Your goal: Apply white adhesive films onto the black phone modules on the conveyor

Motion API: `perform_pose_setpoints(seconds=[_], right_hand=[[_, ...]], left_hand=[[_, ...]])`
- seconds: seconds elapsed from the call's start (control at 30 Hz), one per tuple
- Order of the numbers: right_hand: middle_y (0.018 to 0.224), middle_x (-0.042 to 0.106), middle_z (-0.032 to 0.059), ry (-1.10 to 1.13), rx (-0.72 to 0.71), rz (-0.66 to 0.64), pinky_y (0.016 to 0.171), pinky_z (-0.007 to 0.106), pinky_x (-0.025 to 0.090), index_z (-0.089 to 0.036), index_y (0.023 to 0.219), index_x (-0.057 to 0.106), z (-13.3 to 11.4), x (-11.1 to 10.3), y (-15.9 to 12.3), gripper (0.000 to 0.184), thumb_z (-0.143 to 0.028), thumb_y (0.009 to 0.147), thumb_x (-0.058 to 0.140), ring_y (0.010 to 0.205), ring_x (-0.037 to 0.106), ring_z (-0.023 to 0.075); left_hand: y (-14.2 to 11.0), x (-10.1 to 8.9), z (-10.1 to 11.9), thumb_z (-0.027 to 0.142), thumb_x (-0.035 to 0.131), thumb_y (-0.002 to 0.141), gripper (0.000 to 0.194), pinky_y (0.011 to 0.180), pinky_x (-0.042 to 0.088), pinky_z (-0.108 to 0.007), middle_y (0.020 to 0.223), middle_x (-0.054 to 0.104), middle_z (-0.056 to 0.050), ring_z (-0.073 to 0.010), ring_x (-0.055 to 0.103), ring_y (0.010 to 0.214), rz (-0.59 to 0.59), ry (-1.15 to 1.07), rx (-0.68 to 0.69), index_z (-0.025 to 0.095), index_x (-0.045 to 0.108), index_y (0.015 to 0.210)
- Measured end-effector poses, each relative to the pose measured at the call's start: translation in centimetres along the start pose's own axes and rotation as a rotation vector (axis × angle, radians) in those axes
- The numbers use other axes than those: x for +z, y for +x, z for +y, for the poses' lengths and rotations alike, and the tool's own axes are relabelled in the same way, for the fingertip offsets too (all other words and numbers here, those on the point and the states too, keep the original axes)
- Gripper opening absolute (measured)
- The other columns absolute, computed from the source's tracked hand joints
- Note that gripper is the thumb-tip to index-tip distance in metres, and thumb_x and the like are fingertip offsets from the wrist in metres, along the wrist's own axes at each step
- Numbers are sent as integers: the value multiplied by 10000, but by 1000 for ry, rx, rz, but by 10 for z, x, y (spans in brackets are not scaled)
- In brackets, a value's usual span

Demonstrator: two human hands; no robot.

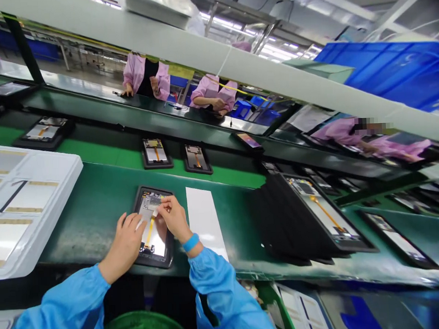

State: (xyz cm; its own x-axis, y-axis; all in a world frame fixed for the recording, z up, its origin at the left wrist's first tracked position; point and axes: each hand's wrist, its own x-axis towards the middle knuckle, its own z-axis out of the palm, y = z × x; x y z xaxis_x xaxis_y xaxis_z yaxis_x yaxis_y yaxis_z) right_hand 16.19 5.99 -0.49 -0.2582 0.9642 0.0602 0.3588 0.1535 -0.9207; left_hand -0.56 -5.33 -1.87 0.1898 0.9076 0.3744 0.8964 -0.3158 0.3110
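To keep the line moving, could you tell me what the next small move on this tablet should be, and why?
Probably press the small grey patch flat with the right hand, whose fingertips already rest on it, while the left hand steadies the black-framed tablet.

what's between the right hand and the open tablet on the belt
Nothing visible: the right hand is already on the open tablet, its fingertips on the upper part. The left hand lies over the tablet's left edge, with nothing between it and the tablet either.
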Motion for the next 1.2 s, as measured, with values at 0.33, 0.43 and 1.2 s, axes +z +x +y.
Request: perform_pose_setpoints(seconds=[0.33, 0.43, 1.2], right_hand=[[786, 675, -38, -280, 33, -39, 705, 247, 467, -221, 972, 552, 3, 20, 15, 133, -225, 848, 602, 717, 645, 129], [799, 680, -34, -319, 37, -52, 707, 245, 464, -224, 973, 553, -1, 21, 15, 123, -210, 859, 597, 724, 647, 129], [849, 647, 33, -636, -207, 12, 664, 284, 419, -217, 905, 607, 21, 15, 43, 176, -377, 909, 536, 768, 602, 186]], left_hand=[[14, -2, -27, 30, 402, 880, 448, 1133, 284, -550, 1318, 570, -156, -297, 460, 1262, -18, 53, 22, 155, 632, 1243], [20, -3, -24, 29, 392, 889, 443, 1129, 292, -548, 1327, 565, -157, -296, 454, 1268, -33, 48, 33, 158, 634, 1237], [45, 12, -4, 315, 434, 991, 405, 982, 364, -491, 1296, 573, -167, -302, 474, 1183, -106, 211, 14, 156, 536, 1349]])
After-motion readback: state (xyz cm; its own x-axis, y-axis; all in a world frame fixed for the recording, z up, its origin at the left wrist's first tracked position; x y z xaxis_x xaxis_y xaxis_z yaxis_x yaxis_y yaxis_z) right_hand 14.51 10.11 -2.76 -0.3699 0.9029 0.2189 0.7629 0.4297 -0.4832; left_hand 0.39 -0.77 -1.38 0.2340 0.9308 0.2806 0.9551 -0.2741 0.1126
